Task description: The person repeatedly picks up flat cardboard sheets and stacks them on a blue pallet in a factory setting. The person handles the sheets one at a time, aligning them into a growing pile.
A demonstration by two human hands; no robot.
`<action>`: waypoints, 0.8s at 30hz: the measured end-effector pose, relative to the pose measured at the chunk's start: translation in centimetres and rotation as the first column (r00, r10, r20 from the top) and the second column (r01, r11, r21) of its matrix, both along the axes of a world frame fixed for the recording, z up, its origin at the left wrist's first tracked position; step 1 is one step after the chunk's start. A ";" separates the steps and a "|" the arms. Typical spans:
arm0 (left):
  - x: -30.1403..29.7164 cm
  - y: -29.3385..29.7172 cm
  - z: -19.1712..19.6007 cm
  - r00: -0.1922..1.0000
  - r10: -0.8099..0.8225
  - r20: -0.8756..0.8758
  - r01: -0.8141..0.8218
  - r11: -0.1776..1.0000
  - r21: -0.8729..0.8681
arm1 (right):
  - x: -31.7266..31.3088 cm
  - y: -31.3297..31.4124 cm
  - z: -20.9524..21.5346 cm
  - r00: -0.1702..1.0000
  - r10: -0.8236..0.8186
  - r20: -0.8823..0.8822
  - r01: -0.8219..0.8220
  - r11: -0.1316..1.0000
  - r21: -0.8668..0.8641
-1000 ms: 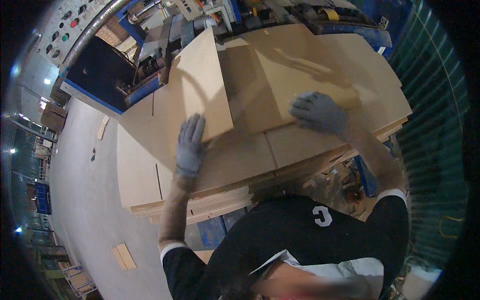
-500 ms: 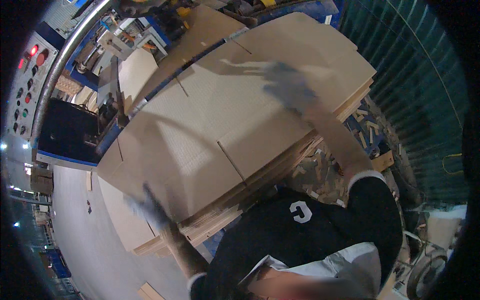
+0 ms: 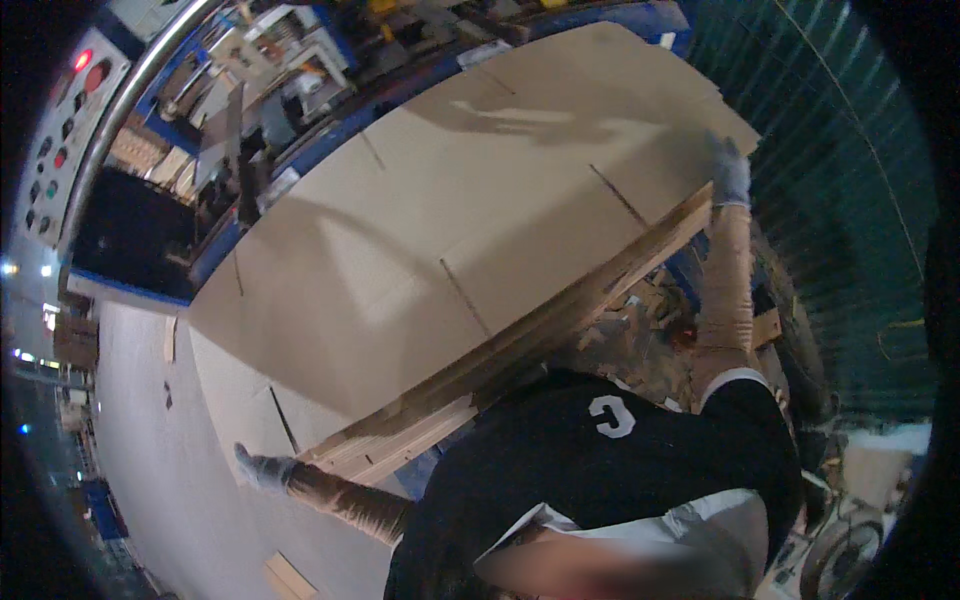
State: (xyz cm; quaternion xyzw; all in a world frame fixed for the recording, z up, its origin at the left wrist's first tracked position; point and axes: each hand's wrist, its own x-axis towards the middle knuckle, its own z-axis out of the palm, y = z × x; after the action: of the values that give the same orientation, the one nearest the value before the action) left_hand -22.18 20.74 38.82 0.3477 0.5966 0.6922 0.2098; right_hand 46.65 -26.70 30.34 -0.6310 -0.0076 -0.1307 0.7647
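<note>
A big flat cardboard sheet [image 3: 450, 230] with cut slots lies tilted on top of a stack of similar sheets [image 3: 420, 435]. My left hand [image 3: 262, 468], in a grey glove, is stretched out low at the stack's near left corner and closes on the sheet's edge there. My gloved right hand [image 3: 730, 172] reaches far to the right and grips the sheet's right edge. Both arms are spread wide across the stack. My dark shirt fills the lower middle.
A blue machine [image 3: 330, 110] with metal parts runs along the far side of the stack. A control panel with red and dark buttons [image 3: 60, 110] curves at the upper left. A green mesh fence [image 3: 840, 200] stands to the right. The grey floor [image 3: 150, 440] holds cardboard scraps.
My hands left the top of the stack and moved apart: the left dropped to the near left corner, the right slid out to the right edge. The smaller upright sheet is gone from view.
</note>
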 end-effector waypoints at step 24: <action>3.4 -9.6 -0.4 -0.190 -0.446 -0.875 0.750 0.509 -0.422 | -29.1 9.7 10.0 0.178 0.984 0.028 0.160 -0.001 -0.987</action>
State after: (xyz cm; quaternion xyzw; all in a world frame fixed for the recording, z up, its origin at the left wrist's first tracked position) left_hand -18.76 11.11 38.45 0.9476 0.2452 0.1962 0.0583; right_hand 17.56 -17.04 40.37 -0.6928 -0.7150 -0.0619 0.0710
